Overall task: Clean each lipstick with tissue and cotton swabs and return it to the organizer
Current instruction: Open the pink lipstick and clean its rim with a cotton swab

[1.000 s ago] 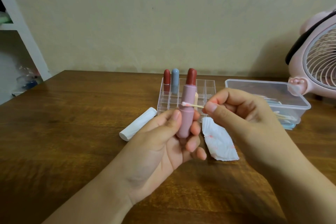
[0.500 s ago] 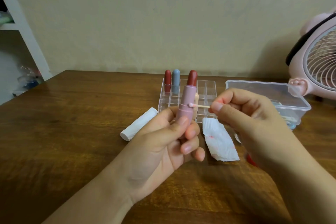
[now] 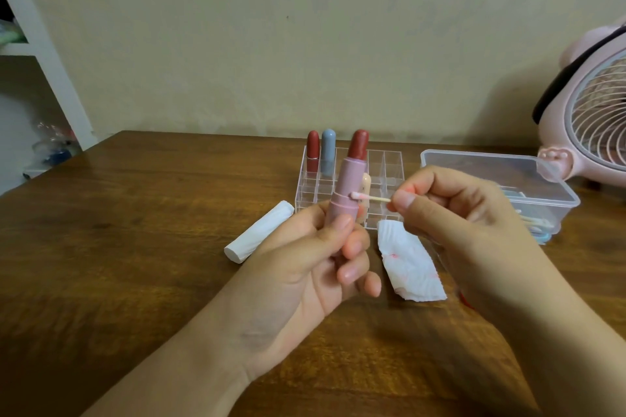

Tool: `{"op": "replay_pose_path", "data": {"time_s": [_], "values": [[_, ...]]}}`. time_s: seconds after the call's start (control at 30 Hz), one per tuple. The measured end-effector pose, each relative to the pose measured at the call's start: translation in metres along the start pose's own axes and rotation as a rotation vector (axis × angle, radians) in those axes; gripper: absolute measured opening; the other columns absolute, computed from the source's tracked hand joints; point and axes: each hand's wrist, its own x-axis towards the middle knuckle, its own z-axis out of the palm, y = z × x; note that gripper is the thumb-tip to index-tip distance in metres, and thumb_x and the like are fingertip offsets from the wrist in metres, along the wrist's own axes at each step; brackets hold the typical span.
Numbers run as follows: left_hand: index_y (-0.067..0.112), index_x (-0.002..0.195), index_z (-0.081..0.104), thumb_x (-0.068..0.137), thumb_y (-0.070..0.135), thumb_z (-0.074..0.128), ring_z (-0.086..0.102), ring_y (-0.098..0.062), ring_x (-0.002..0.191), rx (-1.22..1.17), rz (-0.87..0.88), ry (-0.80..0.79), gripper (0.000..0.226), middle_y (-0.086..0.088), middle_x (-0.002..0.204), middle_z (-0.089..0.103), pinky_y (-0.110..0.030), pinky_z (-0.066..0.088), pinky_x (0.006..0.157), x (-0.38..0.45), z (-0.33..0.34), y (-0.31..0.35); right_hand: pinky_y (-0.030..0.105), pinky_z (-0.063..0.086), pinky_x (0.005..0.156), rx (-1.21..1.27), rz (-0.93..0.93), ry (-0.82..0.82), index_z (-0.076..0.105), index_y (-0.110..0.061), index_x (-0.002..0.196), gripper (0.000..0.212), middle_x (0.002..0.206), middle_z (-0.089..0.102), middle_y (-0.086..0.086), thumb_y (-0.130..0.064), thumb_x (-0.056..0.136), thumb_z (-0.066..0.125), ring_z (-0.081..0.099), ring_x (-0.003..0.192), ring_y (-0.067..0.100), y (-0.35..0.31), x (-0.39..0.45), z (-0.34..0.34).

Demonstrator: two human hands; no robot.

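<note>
My left hand (image 3: 305,267) grips an open pink lipstick (image 3: 349,189) upright above the table, its dark red bullet extended at the top. My right hand (image 3: 467,223) pinches a cotton swab (image 3: 371,197) whose pink-stained tip touches the groove on the lipstick tube's right side. Behind them stands a clear acrylic organizer (image 3: 389,173) with a red lipstick (image 3: 313,152) and a blue lipstick (image 3: 328,154) in its back-left cells, and a beige one partly hidden behind the held tube. A tissue (image 3: 406,264) with red smears lies on the table between my hands.
A white cylinder (image 3: 259,235) lies on the wooden table left of the organizer. A clear plastic box (image 3: 501,179) holding cotton swabs sits at the right, with a pink fan (image 3: 589,118) behind it. A white shelf (image 3: 40,61) stands at the far left.
The swab tip has shifted from the left part of the tube's groove to its right side. My left hand's fingers have turned the lipstick slightly.
</note>
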Motion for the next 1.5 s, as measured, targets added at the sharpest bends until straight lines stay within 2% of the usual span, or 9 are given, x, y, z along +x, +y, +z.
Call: {"op": "replay_pose_path", "data": {"time_s": [0.1, 0.23, 0.43, 0.6, 0.8, 0.9, 1.13, 1.37, 1.5], "values": [[0.009, 0.107, 0.055, 0.083, 0.017, 0.055, 0.043, -0.013, 0.052, 0.007, -0.005, -0.020, 0.025, -0.004, 0.067, 0.046, -0.031, 0.049, 0.057, 0.000, 0.001, -0.002, 0.012, 0.038, 0.054, -0.035, -0.002, -0.020, 0.063, -0.012, 0.069, 0.016, 0.062, 0.045, 0.020, -0.026, 0.076, 0.064, 0.044, 0.058, 0.011, 0.001, -0.001, 0.002], [0.006, 0.094, 0.064, 0.082, 0.021, 0.054, 0.050, -0.016, 0.055, -0.018, -0.005, -0.029, 0.022, -0.009, 0.070, 0.053, -0.032, 0.051, 0.057, 0.001, 0.000, -0.003, 0.005, 0.037, 0.051, 0.041, -0.006, -0.001, 0.062, -0.015, 0.061, 0.017, 0.049, 0.054, -0.009, -0.021, 0.074, 0.069, 0.047, 0.048, -0.001, -0.003, 0.001, -0.002], [0.004, 0.093, 0.069, 0.084, 0.024, 0.050, 0.048, -0.014, 0.055, 0.024, 0.004, 0.031, 0.029, -0.008, 0.068, 0.053, -0.031, 0.051, 0.058, 0.002, 0.001, -0.004, 0.009, 0.035, 0.052, -0.033, -0.018, -0.009, 0.063, -0.009, 0.070, 0.019, 0.058, 0.044, 0.015, -0.024, 0.077, 0.069, 0.042, 0.053, 0.006, -0.002, -0.001, 0.002], [0.008, 0.106, 0.062, 0.079, 0.029, 0.058, 0.042, -0.013, 0.055, 0.022, -0.013, 0.046, 0.034, -0.005, 0.067, 0.047, -0.030, 0.050, 0.057, -0.001, 0.002, 0.000, 0.006, 0.039, 0.054, -0.036, 0.003, 0.006, 0.063, -0.013, 0.063, 0.018, 0.053, 0.053, -0.005, -0.029, 0.074, 0.064, 0.047, 0.051, -0.001, -0.004, 0.001, -0.004], [0.011, 0.112, 0.053, 0.083, 0.020, 0.056, 0.038, -0.012, 0.052, 0.067, -0.014, 0.021, 0.031, -0.003, 0.066, 0.045, -0.027, 0.047, 0.053, 0.000, 0.002, -0.002, 0.008, 0.035, 0.049, -0.046, 0.001, -0.030, 0.065, -0.017, 0.066, 0.013, 0.061, 0.043, 0.018, -0.025, 0.076, 0.065, 0.040, 0.052, 0.003, -0.002, 0.000, -0.001], [0.009, 0.104, 0.057, 0.083, 0.022, 0.055, 0.042, -0.013, 0.053, 0.044, -0.010, 0.000, 0.025, -0.007, 0.070, 0.050, -0.028, 0.047, 0.053, -0.001, 0.002, -0.001, 0.005, 0.038, 0.052, 0.010, -0.011, -0.022, 0.062, -0.015, 0.063, 0.016, 0.050, 0.052, -0.006, -0.020, 0.076, 0.070, 0.046, 0.048, -0.002, -0.003, 0.002, -0.005], [0.008, 0.089, 0.072, 0.084, 0.032, 0.050, 0.041, -0.010, 0.051, 0.077, -0.015, 0.022, 0.032, -0.006, 0.070, 0.051, -0.025, 0.046, 0.048, 0.000, -0.001, -0.001, 0.010, 0.035, 0.051, -0.052, -0.020, -0.026, 0.065, -0.021, 0.067, 0.014, 0.060, 0.045, 0.007, -0.028, 0.078, 0.063, 0.040, 0.053, 0.004, -0.001, 0.000, -0.001], [0.010, 0.103, 0.065, 0.088, 0.035, 0.053, 0.038, -0.013, 0.057, -0.045, -0.054, -0.097, 0.032, -0.005, 0.071, 0.046, -0.030, 0.045, 0.057, -0.001, -0.005, 0.002, 0.012, 0.037, 0.057, -0.026, -0.047, -0.049, 0.064, -0.013, 0.070, 0.013, 0.063, 0.046, 0.016, -0.024, 0.076, 0.060, 0.043, 0.061, 0.012, 0.001, -0.001, 0.002], [0.009, 0.111, 0.060, 0.088, 0.016, 0.060, 0.042, -0.013, 0.057, -0.055, -0.025, -0.138, 0.024, -0.005, 0.072, 0.046, -0.031, 0.047, 0.060, 0.000, -0.008, 0.000, 0.010, 0.035, 0.054, -0.023, -0.042, -0.046, 0.065, -0.018, 0.069, 0.011, 0.065, 0.047, 0.009, -0.024, 0.076, 0.060, 0.042, 0.058, 0.008, 0.000, 0.000, 0.003]]}}
